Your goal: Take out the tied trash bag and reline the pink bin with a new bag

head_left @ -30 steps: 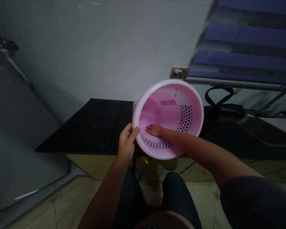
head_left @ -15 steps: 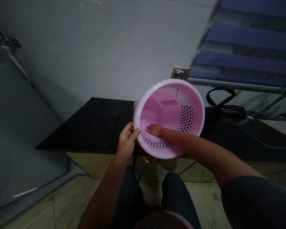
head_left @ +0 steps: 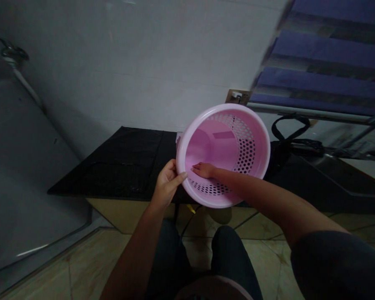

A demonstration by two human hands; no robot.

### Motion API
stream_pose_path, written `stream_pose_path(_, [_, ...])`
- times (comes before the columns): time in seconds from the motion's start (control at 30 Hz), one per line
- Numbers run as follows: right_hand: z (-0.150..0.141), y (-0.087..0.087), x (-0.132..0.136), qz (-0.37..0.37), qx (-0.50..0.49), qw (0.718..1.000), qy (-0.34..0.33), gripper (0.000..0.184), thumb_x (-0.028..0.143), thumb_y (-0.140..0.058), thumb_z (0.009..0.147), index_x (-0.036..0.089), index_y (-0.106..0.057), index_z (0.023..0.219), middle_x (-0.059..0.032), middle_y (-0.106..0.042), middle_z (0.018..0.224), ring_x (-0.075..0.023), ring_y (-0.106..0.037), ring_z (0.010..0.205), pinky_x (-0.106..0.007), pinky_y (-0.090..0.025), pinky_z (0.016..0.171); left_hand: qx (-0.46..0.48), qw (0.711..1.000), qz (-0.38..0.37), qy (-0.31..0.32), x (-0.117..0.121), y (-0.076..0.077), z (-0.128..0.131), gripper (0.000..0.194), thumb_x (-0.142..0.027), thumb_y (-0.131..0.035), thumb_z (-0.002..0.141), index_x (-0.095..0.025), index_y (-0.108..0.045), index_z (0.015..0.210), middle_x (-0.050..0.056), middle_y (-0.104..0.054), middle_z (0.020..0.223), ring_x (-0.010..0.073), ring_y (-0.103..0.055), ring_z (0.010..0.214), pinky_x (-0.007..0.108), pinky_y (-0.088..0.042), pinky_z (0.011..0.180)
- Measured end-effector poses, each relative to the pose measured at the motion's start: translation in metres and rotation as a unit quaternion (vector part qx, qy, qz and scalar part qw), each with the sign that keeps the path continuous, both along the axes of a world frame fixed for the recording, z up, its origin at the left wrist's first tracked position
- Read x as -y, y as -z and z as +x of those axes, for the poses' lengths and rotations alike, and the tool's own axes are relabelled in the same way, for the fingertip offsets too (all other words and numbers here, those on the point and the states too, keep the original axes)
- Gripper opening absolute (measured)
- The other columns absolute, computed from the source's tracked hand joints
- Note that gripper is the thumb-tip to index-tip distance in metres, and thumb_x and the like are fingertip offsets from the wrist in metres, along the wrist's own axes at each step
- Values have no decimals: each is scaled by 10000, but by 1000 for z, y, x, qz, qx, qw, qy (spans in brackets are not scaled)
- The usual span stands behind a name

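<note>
A pink plastic basket (head_left: pixel 264 146) with rows of round holes is tipped so that its mouth faces me, over a dark countertop (head_left: pixel 112 166). My left hand (head_left: pixel 168 183) grips its left rim, thumb over the edge and fingers behind it. Inside the basket, my right hand (head_left: pixel 204 170) lies against the lower left inner wall with its fingers stretched out. No other object shows inside the basket or under that palm, though the palm side is hidden.
Behind the counter rises a tiled wall with a socket (head_left: pixel 238 96) and plug. A purple striped blind (head_left: pixel 318 58) hangs at upper right. Black straps (head_left: pixel 290 125) lie right of the basket, near a sink (head_left: pixel 350 175). A pale panel (head_left: pixel 25 166) stands at left.
Almost nothing differs. The basket and both hands appear a few pixels further right, and the background has shifted slightly as well.
</note>
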State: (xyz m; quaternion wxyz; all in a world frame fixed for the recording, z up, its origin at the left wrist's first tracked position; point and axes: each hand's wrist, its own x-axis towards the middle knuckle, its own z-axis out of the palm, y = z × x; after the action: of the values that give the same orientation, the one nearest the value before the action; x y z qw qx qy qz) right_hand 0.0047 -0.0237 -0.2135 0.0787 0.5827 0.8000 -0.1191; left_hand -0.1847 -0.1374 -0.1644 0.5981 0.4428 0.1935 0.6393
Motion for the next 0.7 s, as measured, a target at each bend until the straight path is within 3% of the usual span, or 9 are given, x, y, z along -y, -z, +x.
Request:
stream_pose_path(0.37, [-2,-5,2,-19,16,1000,-4,626,486,-196,979,141,-493,1409,-170,-478,1392,-267,-492,1263,-381,-369,1068,-20,998,48,44,-2,6,-6,358,-204,-817,627,-189,-591,905,2,-632,868,135,-606,835,248,-500,801])
stream_pose_path(0.5, [-3,-5,0,-35,34,999,7,663,523,-181,972,142,-440,1448,-155,-448,1423,-276,-469,1290,-378,-364,1082,-37,997,50,49,-2,5,-7,367,-220,-817,632,-191,-584,914,19,-624,887,163,-613,855,298,-506,824])
stream_pose_path(0.7, [0,-3,-1,-24,18,1000,-3,656,522,-182,971,145,-492,1410,-154,-458,1415,-265,-487,1273,-358,-365,1078,-51,995,60,66,-3,5,-8,420,-248,-826,623,-198,-570,952,51,-623,956,205,-615,927,362,-502,876])
